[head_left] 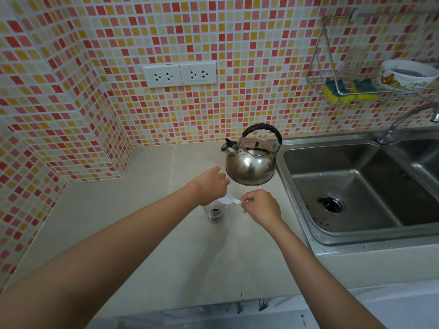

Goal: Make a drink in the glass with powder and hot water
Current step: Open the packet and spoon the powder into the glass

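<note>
Small clear glass (214, 213), brown powder at bottom, sits on pale worktop (166, 245) near steel kettle (250, 162). Both hands' fingers pinch thin white sachet (229, 199) above rim: left hand (210, 186), right hand (260, 205). Sachet light, floppy; pinch edges. Glass fragile; hold low on wall.

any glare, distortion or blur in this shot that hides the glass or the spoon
Head view: wide-angle bend curves the wall tiles and sink edge; soft even light, with reflections on the kettle. The white spoon looks slightly washed out; the left hand covers part of the glass, its dark powder still readable.
</note>
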A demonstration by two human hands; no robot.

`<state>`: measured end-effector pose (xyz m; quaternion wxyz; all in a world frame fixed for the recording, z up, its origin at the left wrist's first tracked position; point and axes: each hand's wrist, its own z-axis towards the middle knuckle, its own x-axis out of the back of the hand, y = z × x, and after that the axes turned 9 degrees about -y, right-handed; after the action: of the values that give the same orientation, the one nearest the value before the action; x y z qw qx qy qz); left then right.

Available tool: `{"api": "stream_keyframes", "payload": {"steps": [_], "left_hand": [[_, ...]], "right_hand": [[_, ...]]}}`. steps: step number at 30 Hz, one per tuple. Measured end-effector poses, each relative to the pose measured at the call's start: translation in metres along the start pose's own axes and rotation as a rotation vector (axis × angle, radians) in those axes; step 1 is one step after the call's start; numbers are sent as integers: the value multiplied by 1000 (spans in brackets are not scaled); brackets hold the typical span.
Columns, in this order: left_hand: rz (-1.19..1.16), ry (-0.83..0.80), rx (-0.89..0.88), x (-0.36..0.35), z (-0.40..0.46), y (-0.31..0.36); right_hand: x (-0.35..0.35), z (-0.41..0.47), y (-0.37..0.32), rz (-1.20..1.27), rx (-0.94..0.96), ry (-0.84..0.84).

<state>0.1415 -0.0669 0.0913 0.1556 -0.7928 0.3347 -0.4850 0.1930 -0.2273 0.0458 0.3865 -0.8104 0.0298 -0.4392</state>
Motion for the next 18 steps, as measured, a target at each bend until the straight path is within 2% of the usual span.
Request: {"api": "stream_keyframes", "payload": {"steps": [6,13,16,18], "left_hand": [[-13,-4,49,-6,-3,2],[-64,16,106,-10,-5,1],[-83,15,140,-12,-7,0],[-108,14,168,-15,-7,0]], "right_hand": [[3,-1,-8,-164,37,58],[1,-1,-10,-232,54,68],[-1,-2,-6,-139,11,72],[0,-2,1,52,-44,88]]}}
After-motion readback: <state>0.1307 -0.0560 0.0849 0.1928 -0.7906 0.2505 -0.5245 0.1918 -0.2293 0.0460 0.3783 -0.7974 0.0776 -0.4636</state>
